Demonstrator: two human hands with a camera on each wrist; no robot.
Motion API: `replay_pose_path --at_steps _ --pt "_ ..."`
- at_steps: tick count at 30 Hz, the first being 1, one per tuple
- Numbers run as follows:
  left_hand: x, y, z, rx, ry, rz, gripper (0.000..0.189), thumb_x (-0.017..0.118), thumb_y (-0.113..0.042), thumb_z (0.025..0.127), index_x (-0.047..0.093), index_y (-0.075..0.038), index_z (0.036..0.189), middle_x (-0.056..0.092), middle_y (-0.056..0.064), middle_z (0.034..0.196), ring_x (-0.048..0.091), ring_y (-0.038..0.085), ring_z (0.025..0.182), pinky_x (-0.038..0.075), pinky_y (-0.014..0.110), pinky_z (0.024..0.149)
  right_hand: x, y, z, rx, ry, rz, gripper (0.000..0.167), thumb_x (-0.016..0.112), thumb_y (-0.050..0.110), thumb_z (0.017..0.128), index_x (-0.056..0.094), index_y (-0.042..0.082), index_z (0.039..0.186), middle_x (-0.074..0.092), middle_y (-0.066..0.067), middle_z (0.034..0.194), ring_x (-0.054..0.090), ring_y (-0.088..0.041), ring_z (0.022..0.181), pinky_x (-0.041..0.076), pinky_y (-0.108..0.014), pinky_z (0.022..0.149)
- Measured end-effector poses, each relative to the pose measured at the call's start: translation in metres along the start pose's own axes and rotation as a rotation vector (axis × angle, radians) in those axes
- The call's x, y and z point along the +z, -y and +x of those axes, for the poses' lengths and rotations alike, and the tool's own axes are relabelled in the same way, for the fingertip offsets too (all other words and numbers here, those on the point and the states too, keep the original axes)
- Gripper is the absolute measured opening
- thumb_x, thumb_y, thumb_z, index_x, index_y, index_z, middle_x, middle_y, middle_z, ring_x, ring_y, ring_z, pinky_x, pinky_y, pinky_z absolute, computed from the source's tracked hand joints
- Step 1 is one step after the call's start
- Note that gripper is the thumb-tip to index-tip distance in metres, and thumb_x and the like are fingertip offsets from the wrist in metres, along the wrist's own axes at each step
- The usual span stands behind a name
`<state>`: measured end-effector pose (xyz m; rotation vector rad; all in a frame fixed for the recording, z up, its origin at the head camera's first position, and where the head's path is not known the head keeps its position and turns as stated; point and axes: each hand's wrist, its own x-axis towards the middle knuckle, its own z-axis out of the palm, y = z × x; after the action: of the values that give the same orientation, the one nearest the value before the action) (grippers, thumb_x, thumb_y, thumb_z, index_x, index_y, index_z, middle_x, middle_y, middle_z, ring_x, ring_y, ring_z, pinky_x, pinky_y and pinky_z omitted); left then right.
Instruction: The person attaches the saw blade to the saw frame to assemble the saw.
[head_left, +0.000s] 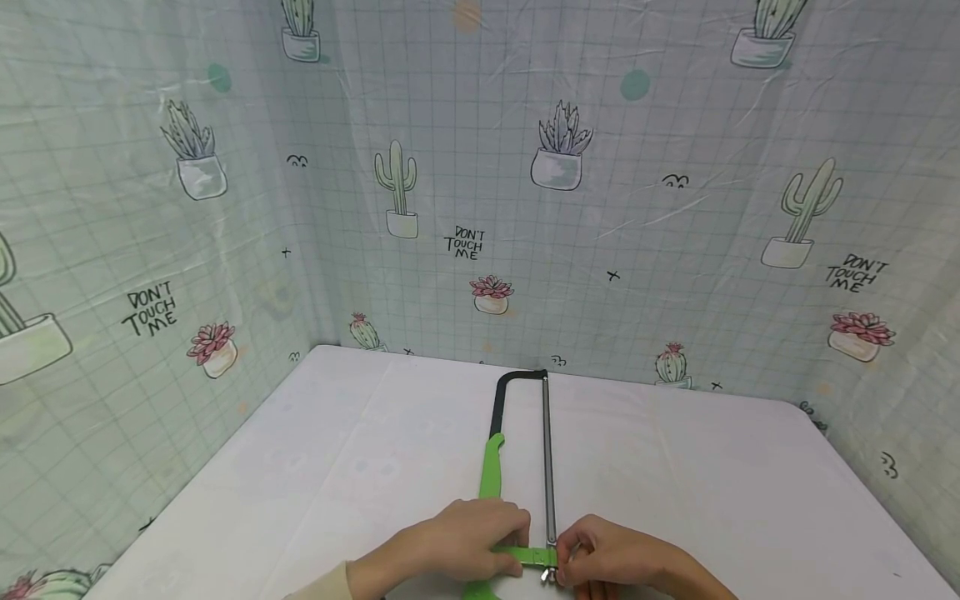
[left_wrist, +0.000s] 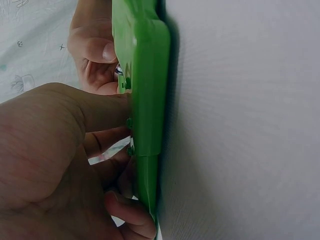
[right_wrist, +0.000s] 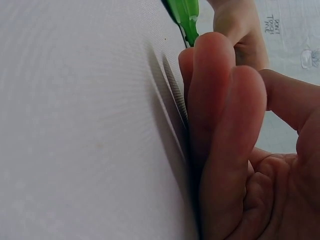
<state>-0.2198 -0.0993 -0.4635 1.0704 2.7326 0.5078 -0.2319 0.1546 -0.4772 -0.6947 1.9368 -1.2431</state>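
Note:
A hacksaw lies flat on the white table, its black front frame (head_left: 498, 408) pointing away and its green handle (head_left: 491, 471) toward me. The silver blade (head_left: 548, 458) runs along its right side. My left hand (head_left: 476, 537) grips the green handle part, thumb and fingers around the green crossbar (head_left: 536, 557). At the crossbar's right end, my right hand (head_left: 615, 557) pinches the hacksaw close to the blade's near end. A metal wing nut (head_left: 549, 575) shows just below the bar. In the right wrist view, curled fingers hide the pinch point; the toothed blade edge (right_wrist: 175, 90) shows beside them.
The white table (head_left: 375, 467) extends around the saw. Behind and on both sides hangs a cactus-printed curtain (head_left: 465, 167), meeting the table's back edge close to the saw's far end.

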Motion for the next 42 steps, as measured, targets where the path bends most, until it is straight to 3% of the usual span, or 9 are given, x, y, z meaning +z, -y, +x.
replay_pose_path --at_steps 42 --pt "0.0028 0.0038 0.0009 0.026 -0.008 0.014 0.016 0.076 -0.039 0.090 0.065 -0.032 0.098 0.052 -0.021 0.082 0.047 -0.004 0.075 0.041 0.020 0.063 -0.0026 -0.0055 0.0026 -0.019 0.045 0.050 0.006 0.066 0.014 0.095 0.067 0.010 0.091 0.063 0.004 0.063 0.052 0.003 0.048 0.041 -0.012 0.045"
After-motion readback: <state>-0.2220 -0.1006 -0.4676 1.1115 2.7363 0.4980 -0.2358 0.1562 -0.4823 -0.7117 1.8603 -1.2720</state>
